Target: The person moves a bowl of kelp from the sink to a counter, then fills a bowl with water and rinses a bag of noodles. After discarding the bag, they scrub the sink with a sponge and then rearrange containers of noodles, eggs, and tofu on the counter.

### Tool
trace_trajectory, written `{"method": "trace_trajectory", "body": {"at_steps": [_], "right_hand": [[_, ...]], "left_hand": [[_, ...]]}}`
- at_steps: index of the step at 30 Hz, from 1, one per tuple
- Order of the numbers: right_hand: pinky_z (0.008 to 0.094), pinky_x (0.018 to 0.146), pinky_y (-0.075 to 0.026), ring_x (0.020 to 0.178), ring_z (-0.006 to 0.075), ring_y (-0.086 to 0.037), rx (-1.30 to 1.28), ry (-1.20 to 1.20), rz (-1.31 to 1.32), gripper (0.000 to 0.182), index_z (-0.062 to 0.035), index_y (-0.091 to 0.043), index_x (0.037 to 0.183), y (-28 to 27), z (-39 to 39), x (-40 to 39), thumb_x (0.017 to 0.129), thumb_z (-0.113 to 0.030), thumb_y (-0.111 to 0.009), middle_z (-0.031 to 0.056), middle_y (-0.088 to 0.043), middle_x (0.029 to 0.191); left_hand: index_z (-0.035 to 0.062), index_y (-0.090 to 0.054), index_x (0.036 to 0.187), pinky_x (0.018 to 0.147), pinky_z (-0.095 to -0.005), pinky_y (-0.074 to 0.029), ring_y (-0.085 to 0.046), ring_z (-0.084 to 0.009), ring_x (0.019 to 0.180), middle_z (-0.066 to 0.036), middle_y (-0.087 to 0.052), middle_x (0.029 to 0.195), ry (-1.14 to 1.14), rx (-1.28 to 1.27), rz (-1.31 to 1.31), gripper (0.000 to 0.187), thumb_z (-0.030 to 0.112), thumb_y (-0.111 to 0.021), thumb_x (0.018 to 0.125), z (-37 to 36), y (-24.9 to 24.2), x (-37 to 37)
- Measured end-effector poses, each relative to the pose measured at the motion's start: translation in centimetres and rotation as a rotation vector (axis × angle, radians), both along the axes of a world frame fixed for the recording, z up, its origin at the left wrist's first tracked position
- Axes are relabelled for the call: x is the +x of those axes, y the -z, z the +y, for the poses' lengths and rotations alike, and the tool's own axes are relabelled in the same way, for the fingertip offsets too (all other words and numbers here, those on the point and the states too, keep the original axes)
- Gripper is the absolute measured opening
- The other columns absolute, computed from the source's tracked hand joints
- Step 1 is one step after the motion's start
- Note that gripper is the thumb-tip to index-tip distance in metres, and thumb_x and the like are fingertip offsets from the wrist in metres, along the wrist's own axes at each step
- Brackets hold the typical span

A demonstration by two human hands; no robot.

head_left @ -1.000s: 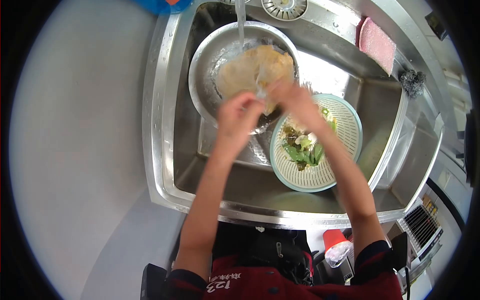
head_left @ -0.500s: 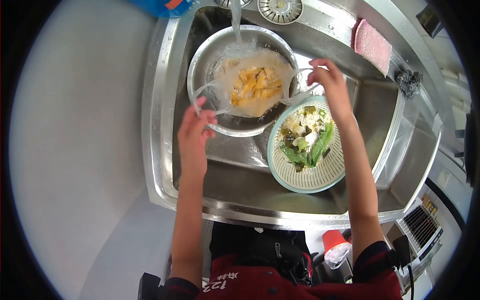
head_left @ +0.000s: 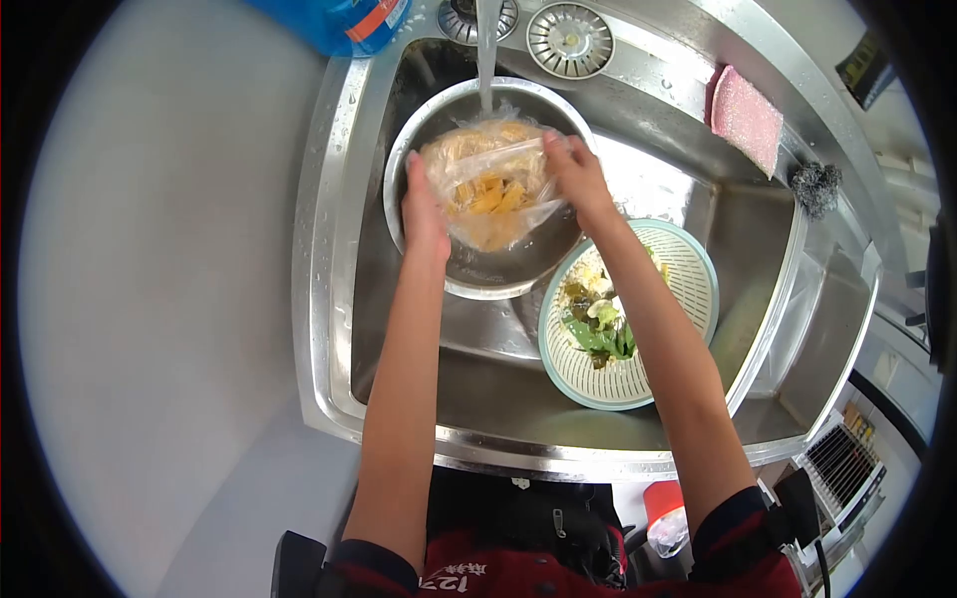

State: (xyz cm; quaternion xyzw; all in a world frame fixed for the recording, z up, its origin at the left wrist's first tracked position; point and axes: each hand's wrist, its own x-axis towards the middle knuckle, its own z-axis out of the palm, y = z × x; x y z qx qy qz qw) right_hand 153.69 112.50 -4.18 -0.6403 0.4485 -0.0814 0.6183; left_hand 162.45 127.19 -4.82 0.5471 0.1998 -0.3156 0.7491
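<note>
Item: clear plastic bag [head_left: 488,189] of yellow pieces, over the steel bowl [head_left: 478,269] in the sink [head_left: 339,249], under running water [head_left: 486,50]. Your left hand [head_left: 424,214] and right hand [head_left: 576,179] each grip a side. Keep the mouth open, level, centred beneath the stream.

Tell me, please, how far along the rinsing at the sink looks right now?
Done: greens and other vegetables already sit in the colander. In hand: the left hand and right hand hold a clear bag of yellow pieces over the steel bowl, with the water stream running onto it. Left: the yellow pieces are in the bag, not in the colander.
</note>
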Motion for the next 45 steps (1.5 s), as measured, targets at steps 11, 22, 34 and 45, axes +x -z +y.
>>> {"method": "trace_trajectory", "body": {"at_steps": [11, 22, 34, 45], "right_hand": [[0.0241, 0.064, -0.039, 0.063, 0.0143, -0.046, 0.502, 0.215, -0.406, 0.034, -0.0086, -0.037, 0.051, 1.8, -2.1, -1.9, 0.079, -0.024, -0.047, 0.0026, -0.038, 0.050], [0.0371, 0.064, -0.040, 0.072, 0.0323, -0.051, -0.569, -0.295, 0.128, 0.030, -0.0008, -0.052, 0.083, 3.1, 0.5, -0.7, 0.076, -0.029, -0.048, 0.0173, -0.054, 0.076], [0.0301, 0.048, -0.036, 0.052, 0.0238, -0.047, -0.683, -0.032, -0.462, 0.015, -0.0006, -0.052, 0.072, -9.0, 2.5, 1.0, 0.078, -0.014, -0.048, 0.0113, -0.050, 0.061], [0.0296, 0.081, -0.033, 0.099, 0.0172, -0.039, -0.276, -0.115, -0.524, 0.025, -0.0030, -0.045, 0.099, -16.1, 4.4, -3.5, 0.076, -0.010, -0.049, 0.0104, -0.043, 0.102]], "left_hand": [[-0.0021, -0.054, 0.082, 0.074, -0.0284, -0.037, -0.048, -0.0173, 0.085, -0.010, -0.052, 0.083, 0.094, 0.265, -0.513, 0.018, 0.007, -0.053, 0.067, 3.0, -1.0, -4.5], [-0.0011, -0.046, 0.099, 0.082, -0.0313, -0.034, -0.044, -0.0245, 0.095, -0.016, -0.047, 0.100, 0.188, 0.615, -0.675, 0.031, 0.013, -0.054, 0.072, 1.3, 3.2, -5.4], [-0.0008, -0.052, 0.084, 0.064, -0.0202, -0.037, -0.046, -0.0082, 0.067, -0.003, -0.051, 0.076, -0.178, 0.254, -0.457, 0.011, 0.007, -0.047, 0.078, 2.1, -4.4, -5.4], [0.0046, -0.044, 0.092, 0.072, -0.0273, -0.037, -0.044, -0.0089, 0.073, -0.001, -0.045, 0.075, -0.250, -0.296, -0.267, 0.012, 0.008, -0.042, 0.080, 0.5, -14.9, -7.7]]}}
